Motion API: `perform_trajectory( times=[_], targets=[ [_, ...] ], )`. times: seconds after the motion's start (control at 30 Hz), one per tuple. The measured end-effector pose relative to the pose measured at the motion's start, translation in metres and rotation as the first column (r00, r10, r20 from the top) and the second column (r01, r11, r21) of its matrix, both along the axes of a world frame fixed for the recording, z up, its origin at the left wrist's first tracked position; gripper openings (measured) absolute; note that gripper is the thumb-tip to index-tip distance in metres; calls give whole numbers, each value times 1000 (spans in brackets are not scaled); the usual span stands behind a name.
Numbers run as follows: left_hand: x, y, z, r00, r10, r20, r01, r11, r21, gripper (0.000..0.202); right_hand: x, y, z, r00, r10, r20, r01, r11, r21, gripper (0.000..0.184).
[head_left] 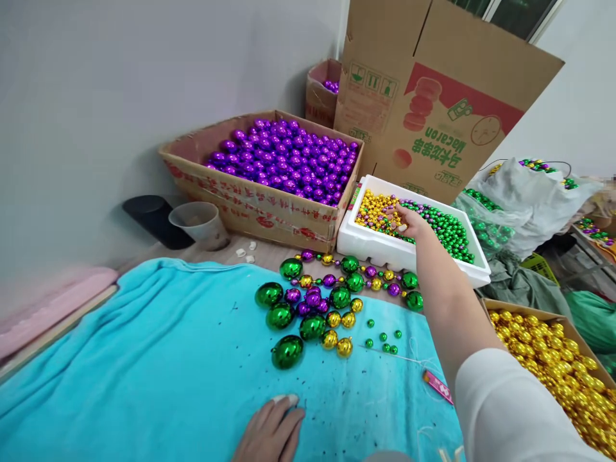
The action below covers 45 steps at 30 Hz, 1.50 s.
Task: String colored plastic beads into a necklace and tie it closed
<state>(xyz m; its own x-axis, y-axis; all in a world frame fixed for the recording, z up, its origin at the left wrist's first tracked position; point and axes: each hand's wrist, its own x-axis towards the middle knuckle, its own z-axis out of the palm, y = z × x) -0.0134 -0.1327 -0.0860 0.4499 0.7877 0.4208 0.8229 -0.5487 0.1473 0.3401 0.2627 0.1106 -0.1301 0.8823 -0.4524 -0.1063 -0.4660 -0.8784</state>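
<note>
My right hand (407, 222) reaches into a white foam tray (385, 250) of small gold beads (373, 208) and green beads (445, 224), its fingers pinched together over the gold ones; what they hold is hidden. My left hand (269, 431) lies flat with fingers out on a turquoise cloth (144, 366) at the bottom. On the cloth between them is a pile of large green balls (287, 351), gold and purple beads (312, 298), some strung, with a few loose small green beads (382, 337) to the right.
A cardboard box of purple balls (283, 157) stands behind the cloth, a tall carton (433, 96) beside it. A box of gold balls (553, 366) is at the right, bags of beads (520, 199) further back. A plastic cup (199, 224) and a pink tag (437, 386) lie near.
</note>
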Motion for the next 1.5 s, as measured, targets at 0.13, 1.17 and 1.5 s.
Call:
perform_trajectory(
  times=[0.13, 1.17, 1.5],
  targets=[
    [1, 0, 1, 1000, -4, 3, 4, 1000, -7, 20, -6, -21, 10, 996, 53, -67, -49, 996, 69, 17],
    [18, 6, 27, 996, -4, 90, 30, 957, -289, 18, -27, -206, -62, 445, 263, 856, -555, 831, 33, 24],
    [10, 4, 21, 996, -40, 80, 54, 983, -178, 17, -49, -242, -116, 40, 15, 999, -629, 777, 14, 31]
  ],
)
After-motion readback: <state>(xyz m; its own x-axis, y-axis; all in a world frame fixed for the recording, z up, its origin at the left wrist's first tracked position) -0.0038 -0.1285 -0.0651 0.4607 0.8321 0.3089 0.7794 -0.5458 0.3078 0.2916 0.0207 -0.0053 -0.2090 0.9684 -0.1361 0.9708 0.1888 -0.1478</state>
